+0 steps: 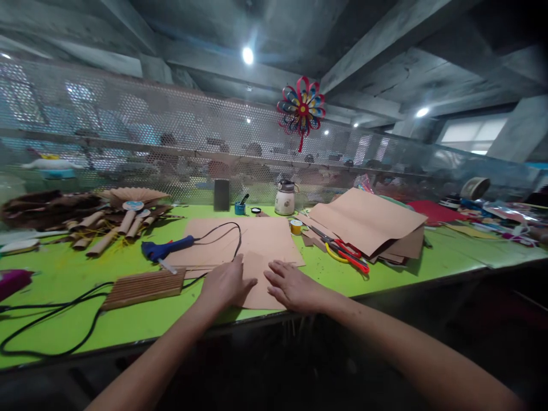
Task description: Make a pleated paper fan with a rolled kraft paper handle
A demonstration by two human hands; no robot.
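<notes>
A small piece of brown kraft paper [259, 294] lies at the table's front edge, overlapping larger brown sheets [265, 234]. My left hand [225, 283] rests on its left side, thumb held apart from the fingers. On its right side lies my right hand [295, 285], fingers spread and stretched out. Neither hand grips anything. Left of my left hand are a blue hot glue gun [169, 248] with a black cord and a ridged piece of corrugated cardboard [143, 289]. Scissors with red handles [353, 257] and a yellow-handled pair [334, 253] lie to the right.
A stack of brown paper [368, 220] stands at right. Behind the sheets are a yellow tape roll [295, 226], a blue jar [240, 208] and a patterned bottle [285, 198]. Paper fans and cardboard tubes [103, 241] pile up at left. A perforated metal screen [192, 142] borders the green table [141, 331].
</notes>
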